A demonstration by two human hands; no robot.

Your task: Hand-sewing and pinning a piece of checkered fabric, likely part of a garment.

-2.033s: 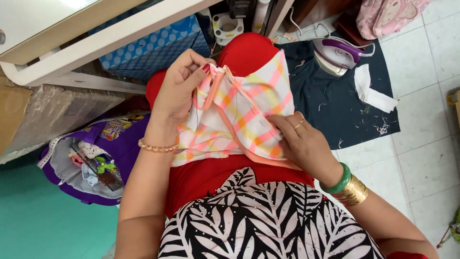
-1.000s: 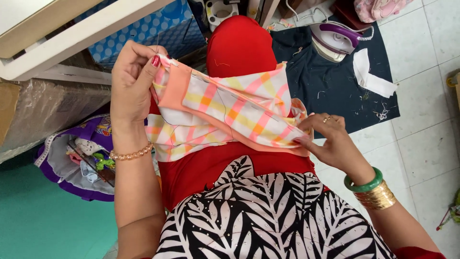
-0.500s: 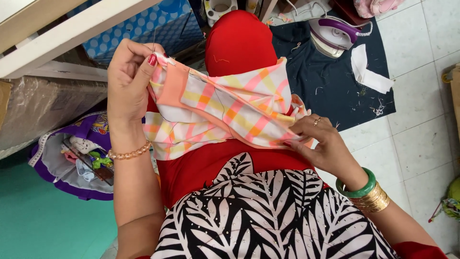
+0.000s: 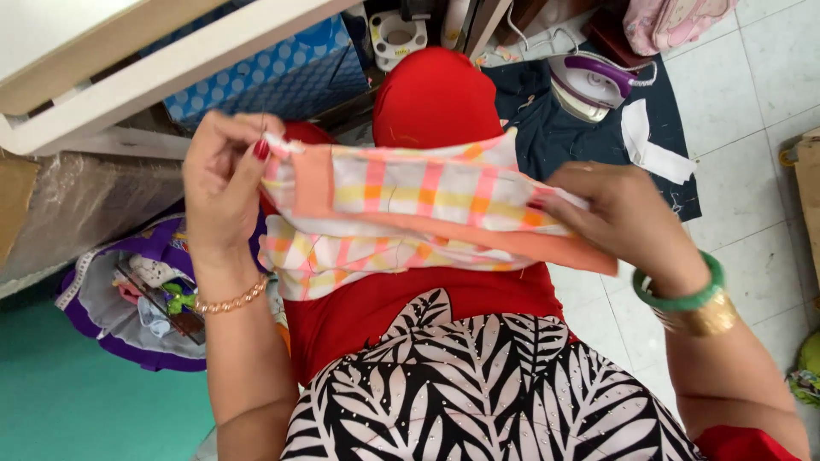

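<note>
A checked cloth (image 4: 418,205) in pink, orange, yellow and white, edged with a plain orange band, is stretched flat between my two hands above my lap. My left hand (image 4: 224,183) pinches its left end near a corner, red nails showing, a gold bracelet on the wrist. At the cloth's right end my right hand (image 4: 628,224) grips it, with green and gold bangles on that wrist. Below the cloth lie my red garment (image 4: 401,303) and a black-and-white leaf-print top (image 4: 478,384).
An electric iron (image 4: 594,84) stands on a dark cloth (image 4: 581,141) on the tiled floor at the upper right, beside a white scrap (image 4: 653,154). A purple bag (image 4: 128,299) of sewing bits sits at the left. A blue dotted box (image 4: 273,77) sits under a white table edge (image 4: 171,64).
My right hand has risen and moved right, pulling the cloth taut and level. The left hand keeps its pinch on the left end. The view has shifted slightly.
</note>
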